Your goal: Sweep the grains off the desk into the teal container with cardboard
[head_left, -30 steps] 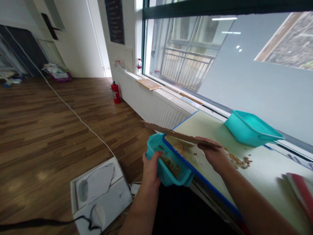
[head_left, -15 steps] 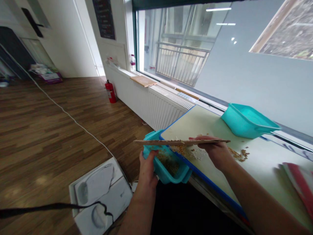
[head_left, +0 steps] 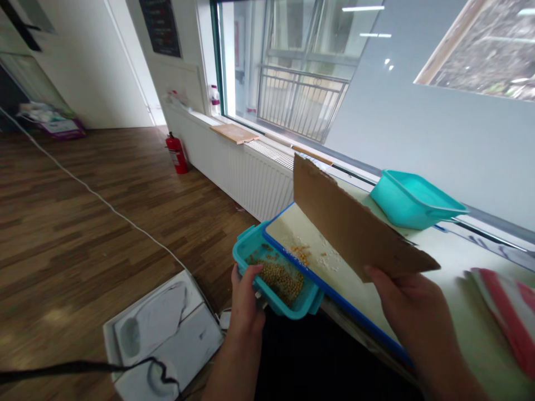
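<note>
My left hand (head_left: 246, 298) grips the near rim of a teal plastic container (head_left: 276, 273) and holds it against the table's blue edge; yellow-brown grains lie inside. My right hand (head_left: 412, 312) holds a brown cardboard sheet (head_left: 351, 225) by its lower corner, lifted and tilted above the pale green table (head_left: 443, 289). A small scatter of yellow grains and white bits (head_left: 311, 256) lies on the table near the container.
A second teal container (head_left: 412, 200) stands at the back of the table by the window. Red and white sheets (head_left: 507, 312) lie at the right. On the wooden floor are a white box (head_left: 163, 334), a black cable and a red fire extinguisher (head_left: 176, 153).
The cardboard has risen off the table and tilted up, my right hand drawing back toward me. Fewer grains lie on the table, and the grain pile in the container shows more fully.
</note>
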Demonstrator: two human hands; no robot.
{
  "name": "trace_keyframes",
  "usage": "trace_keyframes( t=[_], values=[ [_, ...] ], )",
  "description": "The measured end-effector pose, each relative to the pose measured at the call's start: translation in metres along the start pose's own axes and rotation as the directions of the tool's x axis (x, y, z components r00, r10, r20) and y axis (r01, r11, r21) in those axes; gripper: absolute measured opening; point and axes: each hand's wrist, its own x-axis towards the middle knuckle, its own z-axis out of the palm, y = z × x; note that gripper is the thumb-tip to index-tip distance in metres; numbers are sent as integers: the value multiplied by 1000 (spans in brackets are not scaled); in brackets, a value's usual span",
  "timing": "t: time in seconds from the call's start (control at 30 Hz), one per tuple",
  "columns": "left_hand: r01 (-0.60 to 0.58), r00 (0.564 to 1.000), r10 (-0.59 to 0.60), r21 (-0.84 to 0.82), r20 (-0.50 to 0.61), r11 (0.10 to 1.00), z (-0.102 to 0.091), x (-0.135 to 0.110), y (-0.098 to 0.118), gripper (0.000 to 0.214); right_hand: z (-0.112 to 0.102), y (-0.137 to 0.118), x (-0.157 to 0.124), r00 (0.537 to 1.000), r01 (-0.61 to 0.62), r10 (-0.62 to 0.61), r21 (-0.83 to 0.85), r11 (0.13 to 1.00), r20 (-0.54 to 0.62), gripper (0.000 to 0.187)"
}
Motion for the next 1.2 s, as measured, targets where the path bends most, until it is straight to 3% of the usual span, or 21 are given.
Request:
trace_keyframes(
  t=[0.3,0.67,0.9,1.2],
  values=[
    [-27,1000,27,-89,-2,996,1,2,-13,55,3,2,-27,995,-33,18,-150,988,-96,37],
    [-62,997,67,-102,46,993,0,2,-20,55,19,5,-35,996,19,-37,-215,976,-81,37],
    [-70,994,76,-69,79,995,-2,-1,-21,59,27,-3,-46,982,142,-165,-214,966,-92,37],
    [-61,994,67,-70,83,996,-3,-3,-16,61,41,-18,-54,918,335,-375,-253,908,-129,41]
  ],
)
